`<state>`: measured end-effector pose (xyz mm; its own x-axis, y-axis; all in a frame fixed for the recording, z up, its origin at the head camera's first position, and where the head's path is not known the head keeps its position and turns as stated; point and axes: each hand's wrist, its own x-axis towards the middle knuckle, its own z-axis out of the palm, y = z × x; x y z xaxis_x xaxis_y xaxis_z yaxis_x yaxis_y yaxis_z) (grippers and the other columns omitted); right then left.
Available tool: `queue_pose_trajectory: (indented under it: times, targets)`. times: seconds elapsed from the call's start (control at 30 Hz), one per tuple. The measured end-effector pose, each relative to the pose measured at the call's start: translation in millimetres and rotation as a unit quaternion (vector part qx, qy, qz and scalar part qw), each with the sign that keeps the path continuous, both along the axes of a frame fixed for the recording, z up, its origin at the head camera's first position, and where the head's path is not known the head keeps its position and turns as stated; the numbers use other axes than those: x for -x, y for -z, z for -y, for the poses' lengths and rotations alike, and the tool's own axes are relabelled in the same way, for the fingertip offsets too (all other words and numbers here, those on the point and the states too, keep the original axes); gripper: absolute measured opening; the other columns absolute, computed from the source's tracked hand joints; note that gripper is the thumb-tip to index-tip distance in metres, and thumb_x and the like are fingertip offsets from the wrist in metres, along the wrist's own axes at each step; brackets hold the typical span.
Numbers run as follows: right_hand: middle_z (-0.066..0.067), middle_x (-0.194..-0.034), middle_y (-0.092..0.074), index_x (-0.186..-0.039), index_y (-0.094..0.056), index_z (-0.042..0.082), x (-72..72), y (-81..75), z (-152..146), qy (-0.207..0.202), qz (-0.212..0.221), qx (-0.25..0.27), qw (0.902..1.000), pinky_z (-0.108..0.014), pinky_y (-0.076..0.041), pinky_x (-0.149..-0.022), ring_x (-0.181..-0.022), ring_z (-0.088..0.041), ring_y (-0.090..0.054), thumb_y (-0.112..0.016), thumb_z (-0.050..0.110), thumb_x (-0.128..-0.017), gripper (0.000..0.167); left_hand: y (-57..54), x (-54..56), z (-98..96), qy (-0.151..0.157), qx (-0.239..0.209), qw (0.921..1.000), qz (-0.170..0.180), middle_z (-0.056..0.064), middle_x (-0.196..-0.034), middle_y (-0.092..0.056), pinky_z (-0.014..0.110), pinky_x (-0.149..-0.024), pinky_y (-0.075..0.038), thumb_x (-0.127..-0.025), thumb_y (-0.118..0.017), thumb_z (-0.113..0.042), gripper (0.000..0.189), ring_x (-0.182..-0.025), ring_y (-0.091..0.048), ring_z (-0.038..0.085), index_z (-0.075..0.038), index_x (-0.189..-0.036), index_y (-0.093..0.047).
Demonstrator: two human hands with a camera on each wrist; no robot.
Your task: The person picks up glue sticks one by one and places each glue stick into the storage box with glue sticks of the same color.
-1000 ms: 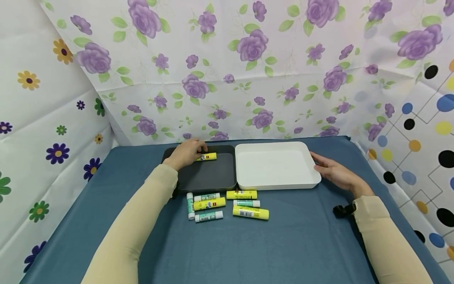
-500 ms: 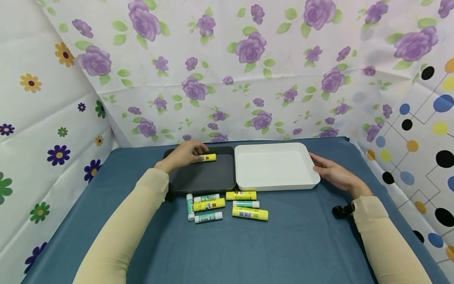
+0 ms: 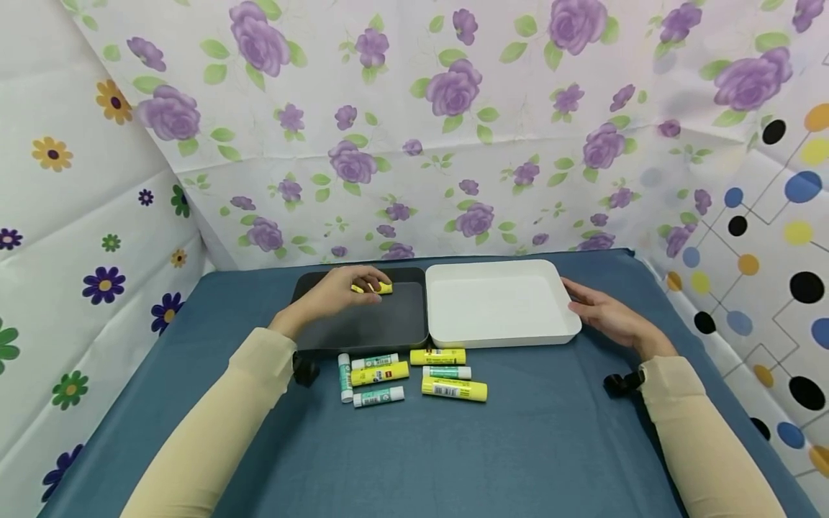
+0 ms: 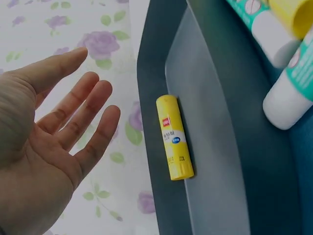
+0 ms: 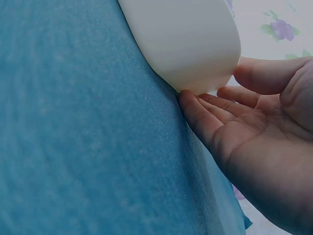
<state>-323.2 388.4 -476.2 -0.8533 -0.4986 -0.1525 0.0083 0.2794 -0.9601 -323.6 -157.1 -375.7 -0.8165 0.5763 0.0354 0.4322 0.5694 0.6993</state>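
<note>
A yellow glue stick [image 4: 175,138] lies inside the black tray [image 3: 363,332] along its far wall. My left hand [image 3: 343,291] is held over that tray, fingers spread and loosely bent. In the left wrist view the left hand [image 4: 63,127] is apart from the glue stick, with nothing in its palm. To the right stands a white tray [image 3: 499,302]. My right hand [image 3: 612,316] rests against its right end. In the right wrist view, thumb and fingertips of the right hand [image 5: 254,122] touch the outside of the white tray [image 5: 188,44], with the fingers fairly straight.
In front of the trays, several more glue sticks lie on the blue cloth [image 3: 453,460], among them a yellow one [image 3: 455,389] and a green-and-white one [image 3: 378,397]. Flowered sheets [image 3: 414,144] hang behind the table; a dotted one [image 3: 764,237] hangs at right.
My left hand has let go of the yellow glue stick, which stays in the black tray. That hand has lifted slightly and its fingers have opened. The right hand stays at the white tray.
</note>
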Motion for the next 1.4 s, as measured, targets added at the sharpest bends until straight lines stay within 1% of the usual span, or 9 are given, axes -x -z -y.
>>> queue_pose_trajectory:
  times: [0.1, 0.27, 0.43, 0.63, 0.8, 0.97, 1.2, 1.27, 1.4]
  targets:
    - [-0.012, -0.174, 0.009, -0.168, 0.003, 0.012, -0.3, 1.0, 1, -0.003, 0.003, 0.004, 1.0000, -0.010, -0.039, -0.098, -0.158, -0.041, 0.004, -0.048, 0.028, -0.113, 0.076, -0.7, -9.7, 0.0, 0.011, 0.003, 0.9999, -0.008, 0.005, -0.120, -0.070, 0.048, -0.097, -0.055, -0.100, -0.072, -0.013, 0.033, -0.112, -0.067, 0.025, -0.016, -0.132, -0.070]
    - [-0.013, -0.174, 0.009, -0.168, 0.003, 0.012, -1.1, 4.2, 3, -0.005, 0.004, 0.010, 0.9999, -0.009, -0.040, -0.097, -0.158, -0.042, 0.004, -0.046, 0.027, -0.114, 0.075, -2.1, -29.4, 3.8, 0.025, 0.000, 0.9997, -0.003, 0.005, -0.125, -0.068, 0.049, -0.097, -0.055, -0.099, -0.073, -0.013, 0.038, -0.114, -0.067, 0.025, -0.015, -0.136, -0.067]
    - [-0.012, -0.174, 0.009, -0.168, 0.004, 0.011, -1.8, 4.9, 5, -0.003, 0.003, 0.010, 0.9999, -0.009, -0.040, -0.098, -0.158, -0.041, 0.005, -0.046, 0.027, -0.114, 0.075, -1.6, -43.6, 8.0, 0.035, 0.007, 0.9994, -0.003, 0.002, -0.120, -0.070, 0.047, -0.096, -0.055, -0.099, -0.074, -0.018, 0.041, -0.111, -0.067, 0.021, -0.012, -0.139, -0.066]
    - [-0.011, -0.174, 0.010, -0.168, 0.004, 0.012, -1.9, 3.3, 3, 0.000, 0.001, 0.007, 1.0000, -0.009, -0.039, -0.097, -0.158, -0.040, 0.005, -0.047, 0.028, -0.113, 0.076, 0.8, -54.2, 12.3, 0.042, 0.011, 0.9990, -0.002, 0.002, -0.118, -0.070, 0.047, -0.094, -0.056, -0.100, -0.073, -0.020, 0.041, -0.110, -0.067, 0.020, -0.015, -0.140, -0.065]
    - [-0.011, -0.174, 0.008, -0.168, 0.002, 0.012, -1.0, 2.8, 2, 0.000, -0.004, 0.004, 1.0000, -0.009, -0.040, -0.097, -0.158, -0.041, 0.003, -0.047, 0.029, -0.113, 0.076, 2.6, -62.0, 13.9, 0.044, 0.005, 0.9987, 0.024, 0.000, -0.118, -0.070, 0.044, -0.093, -0.056, -0.101, -0.072, -0.020, 0.040, -0.109, -0.067, 0.018, -0.018, -0.140, -0.064]
    - [-0.011, -0.174, 0.008, -0.168, 0.002, 0.013, -0.2, 2.9, 1, 0.001, -0.003, 0.001, 1.0000, -0.010, -0.040, -0.098, -0.158, -0.040, 0.003, -0.048, 0.030, -0.113, 0.076, 7.2, -68.5, 13.4, 0.053, -0.005, 0.9980, 0.036, -0.001, -0.117, -0.069, 0.045, -0.092, -0.056, -0.101, -0.071, -0.020, 0.039, -0.108, -0.066, 0.017, -0.018, -0.140, -0.064]
    - [-0.011, -0.174, 0.008, -0.168, 0.002, 0.013, -0.5, 1.8, 0, 0.003, -0.003, -0.002, 1.0000, -0.009, -0.039, -0.097, -0.158, -0.040, 0.004, -0.049, 0.030, -0.113, 0.077, 15.5, -80.0, 11.9, 0.064, -0.010, 0.9963, 0.057, 0.012, -0.124, -0.067, 0.045, -0.094, -0.056, -0.101, -0.071, -0.019, 0.041, -0.110, -0.065, 0.018, -0.018, -0.141, -0.063]
    - [-0.012, -0.174, 0.008, -0.168, 0.002, 0.013, -0.7, 1.1, 1, 0.003, -0.003, -0.003, 1.0000, -0.009, -0.039, -0.097, -0.158, -0.041, 0.003, -0.048, 0.029, -0.113, 0.077, 17.5, -83.4, 11.2, 0.067, -0.011, 0.9957, 0.062, 0.013, -0.124, -0.067, 0.045, -0.091, -0.056, -0.101, -0.071, -0.018, 0.040, -0.109, -0.065, 0.018, -0.018, -0.141, -0.063]
    - [-0.012, -0.174, 0.008, -0.168, 0.002, 0.013, -0.9, -0.8, 0, 0.005, 0.000, -0.004, 1.0000, -0.010, -0.040, -0.097, -0.158, -0.041, 0.003, -0.048, 0.029, -0.113, 0.076, 20.6, -89.6, 9.2, 0.074, -0.016, 0.9941, 0.077, 0.014, -0.123, -0.067, 0.045, -0.087, -0.057, -0.102, -0.070, -0.014, 0.040, -0.106, -0.066, 0.020, -0.013, -0.141, -0.063]
